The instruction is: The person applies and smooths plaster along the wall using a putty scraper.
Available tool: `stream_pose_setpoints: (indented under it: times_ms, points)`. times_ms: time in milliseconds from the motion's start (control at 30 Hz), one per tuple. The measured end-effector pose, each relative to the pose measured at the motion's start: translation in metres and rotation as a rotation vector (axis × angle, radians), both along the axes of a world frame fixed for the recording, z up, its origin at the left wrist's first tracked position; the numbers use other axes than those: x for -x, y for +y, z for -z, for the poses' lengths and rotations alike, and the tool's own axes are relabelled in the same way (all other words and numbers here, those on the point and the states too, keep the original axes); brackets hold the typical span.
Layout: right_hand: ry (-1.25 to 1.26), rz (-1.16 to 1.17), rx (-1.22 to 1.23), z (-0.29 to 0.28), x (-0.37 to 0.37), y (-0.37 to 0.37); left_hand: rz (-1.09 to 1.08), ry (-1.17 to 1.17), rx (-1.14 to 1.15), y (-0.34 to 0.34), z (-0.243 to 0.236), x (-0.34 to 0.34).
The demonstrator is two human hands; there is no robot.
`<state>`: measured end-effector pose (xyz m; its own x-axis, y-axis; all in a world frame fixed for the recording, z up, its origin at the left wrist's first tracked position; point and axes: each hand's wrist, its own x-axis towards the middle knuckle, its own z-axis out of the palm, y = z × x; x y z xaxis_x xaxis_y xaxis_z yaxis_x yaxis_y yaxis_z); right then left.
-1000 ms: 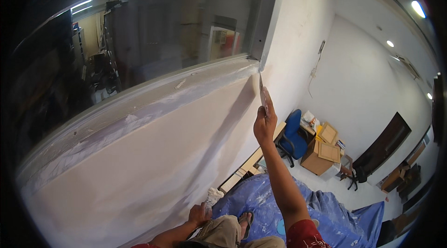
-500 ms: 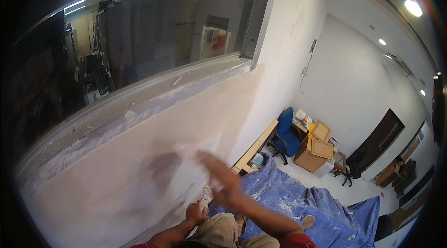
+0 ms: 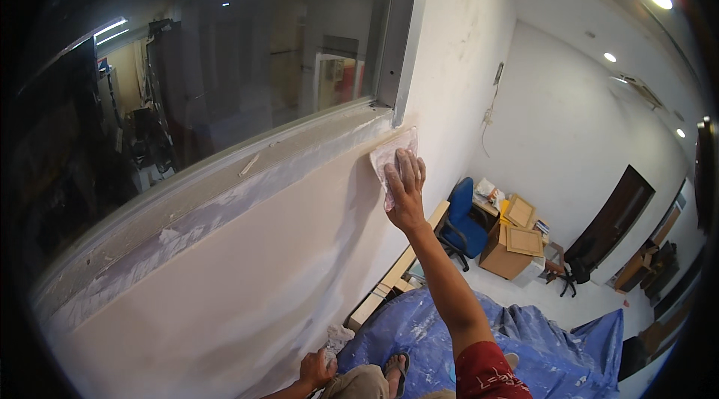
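Note:
My right hand (image 3: 404, 189) grips a flat, white-smeared scraper (image 3: 382, 150), its blade against the plastered wall (image 3: 210, 279) just below the right end of the window sill (image 3: 262, 156). Low at the bottom centre, my left hand (image 3: 318, 369) is closed on an object carrying whitish putty (image 3: 337, 336), its shape partly hidden. A metal-framed glass window (image 3: 225, 69) fills the upper left, with a vertical frame strip (image 3: 404, 32) at its right side.
A wooden plank (image 3: 386, 287) runs below the wall beside my sandalled foot (image 3: 397, 369) and a spattered blue tarpaulin (image 3: 479, 317). Farther back are a blue office chair (image 3: 462, 223), cardboard boxes (image 3: 502, 257), a black chair (image 3: 575, 275) and a dark door (image 3: 607, 219).
My right hand swept down-left across the wall, blurred, then rose back up toward the sill corner, with the scraper now lying flatter. My left hand stays low with its load.

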<state>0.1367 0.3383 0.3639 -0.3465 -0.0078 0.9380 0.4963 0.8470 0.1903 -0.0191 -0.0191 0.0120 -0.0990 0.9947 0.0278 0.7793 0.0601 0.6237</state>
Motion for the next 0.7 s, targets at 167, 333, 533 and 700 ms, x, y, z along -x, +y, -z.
stream_pose_setpoints:
  times_ms: [167,333,533,700]
  points:
    - [0.025,-0.125,0.063,0.014,0.023,0.008,0.007,0.020,-0.012,0.005,0.006,-0.004]
    - [-0.363,-0.154,0.195,0.084,-0.022,-0.042,-0.024,0.034,-0.060,0.000,0.003,-0.003]
    - [0.048,-0.108,0.360,0.039,-0.022,-0.059,-0.016,0.038,-0.100,0.002,0.003,-0.005]
    - [0.256,-0.177,0.407,0.002,0.013,-0.031,-0.020,0.042,-0.067,0.004,0.007,-0.003]
